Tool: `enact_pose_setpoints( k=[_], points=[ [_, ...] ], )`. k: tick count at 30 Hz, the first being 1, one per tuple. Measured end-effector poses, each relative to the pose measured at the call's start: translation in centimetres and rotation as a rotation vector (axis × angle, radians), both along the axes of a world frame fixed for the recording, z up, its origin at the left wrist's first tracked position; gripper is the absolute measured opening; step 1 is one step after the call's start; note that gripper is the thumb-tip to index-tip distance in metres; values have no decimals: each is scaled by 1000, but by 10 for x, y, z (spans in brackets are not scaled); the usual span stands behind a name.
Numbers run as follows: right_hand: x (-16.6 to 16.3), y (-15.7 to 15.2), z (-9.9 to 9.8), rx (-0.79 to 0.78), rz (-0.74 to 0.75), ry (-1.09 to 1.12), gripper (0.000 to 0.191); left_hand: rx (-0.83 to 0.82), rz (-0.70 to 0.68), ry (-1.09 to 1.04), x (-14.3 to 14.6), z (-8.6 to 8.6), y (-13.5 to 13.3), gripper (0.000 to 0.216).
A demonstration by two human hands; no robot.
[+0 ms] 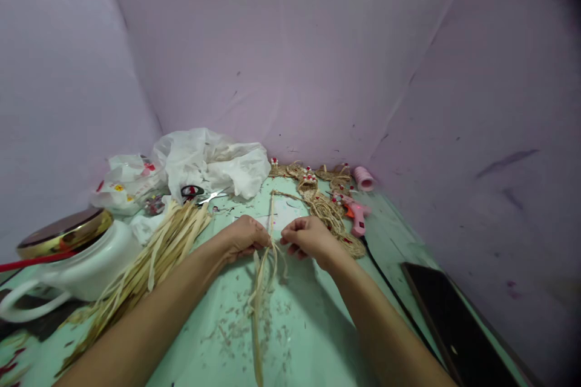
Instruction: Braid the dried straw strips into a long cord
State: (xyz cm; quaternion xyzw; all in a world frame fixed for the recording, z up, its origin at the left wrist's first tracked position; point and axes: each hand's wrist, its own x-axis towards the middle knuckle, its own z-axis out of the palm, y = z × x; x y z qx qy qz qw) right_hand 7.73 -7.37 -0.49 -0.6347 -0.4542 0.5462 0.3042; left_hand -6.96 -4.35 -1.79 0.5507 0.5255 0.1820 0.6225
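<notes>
While your left hand point(245, 237) and right hand point(307, 239) meet knuckle to knuckle over the middle of the green table point(318, 338), both close on the same spot: the top of a few pale straw strips point(259, 290). Your left fingers curl fully round that end. Your right fingertips pinch in from the other side, with no gap showing between the two hands. Holding the strips from both sides at one point seems to be what gathers them there, and the loose tails are left to lie free.

From the pinch the strips run straight toward you down the table. Their long axis lies near and far, the held end pointing away from you and the free ends splaying near the bottom edge of the view.

A thin jute twine point(271, 217) leaves the same pinch in the opposite direction, heading toward the backdrop, then bends right toward the jute pieces point(327, 208). Whether your right fingers also grip it, I cannot tell.

The spare straw bundle point(154, 260) lies along your left forearm, and the scissors point(202, 193) sit beyond it. The pink glue gun point(357, 217) rests just past your right hand, probably parked within easy reach.
</notes>
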Motion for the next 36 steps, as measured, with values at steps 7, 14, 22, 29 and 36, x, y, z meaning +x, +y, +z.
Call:
enact_pose_setpoints(
  k=[7, 14, 22, 29, 36],
  points=[
    [-7, 4, -14, -227, 46, 379, 19, -1, -48, -54, -4, -4, 3, 10],
    [0, 7, -20, -294, 163, 477, 20, -9, -105, -83, -5, -9, 6, 10],
    [-2, 5, -24, -241, 112, 454, 18, 4, -73, -37, -5, -6, 4, 11],
    [-6, 4, -27, -151, 71, 342, 22, 67, -84, 54, -1, 5, 0, 7],
    [-1, 7, -29, -247, 95, 530, 25, 25, -91, -39, -6, 0, 5, 10]
  ],
)
